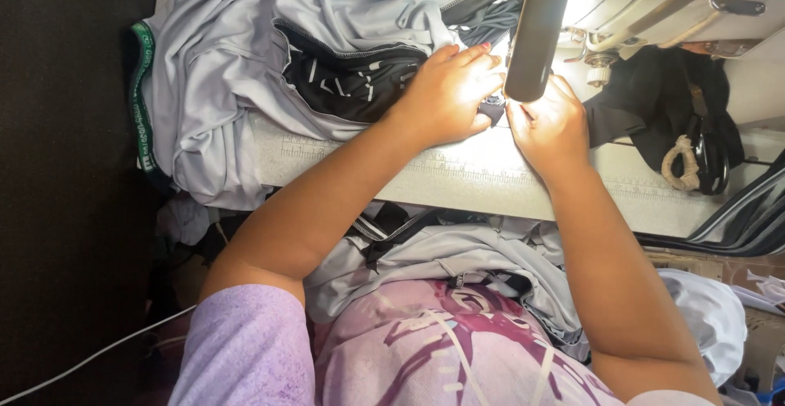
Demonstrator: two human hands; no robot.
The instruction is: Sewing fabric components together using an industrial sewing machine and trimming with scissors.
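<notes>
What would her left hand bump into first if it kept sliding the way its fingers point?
Probably the dark lamp arm just beyond the left hand; depth is unclear, so it might pass beneath toward the sewing machine.

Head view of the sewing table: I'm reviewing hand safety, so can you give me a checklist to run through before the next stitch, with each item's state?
1. Left hand flat on the grey fabric: ok.
2. Right hand on the cloth by the needle area: ok.
3. Fingers clear of the needle: cannot tell, the lamp hides it.
4. Work area lit: ok.
5. Scissors out of the way at the right: ok.
</notes>
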